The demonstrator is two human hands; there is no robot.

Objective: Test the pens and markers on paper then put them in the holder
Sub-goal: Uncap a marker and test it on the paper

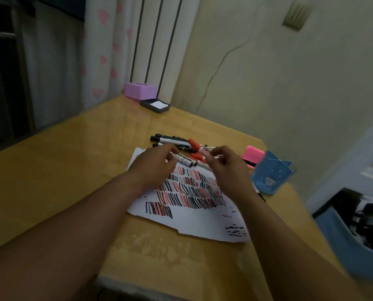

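A white sheet of paper (pixel 194 216) covered in red and black test strokes lies on the yellow table (pixel 61 170). Behind it lies a pile of black and red markers (pixel 174 141). My left hand (pixel 157 168) grips a white marker with a black cap (pixel 184 160) above the paper's far edge. My right hand (pixel 226 168) pinches a red-capped marker (pixel 203 151) next to it. The blue pen holder (pixel 270 172) stands to the right of the paper, beyond my right hand.
A pink block (pixel 252 153) sits just behind the holder. A pink box (pixel 140 90) and a small dark tray (pixel 155 104) stand at the table's far corner by the wall. A blue bin (pixel 341 242) is on the floor at the right.
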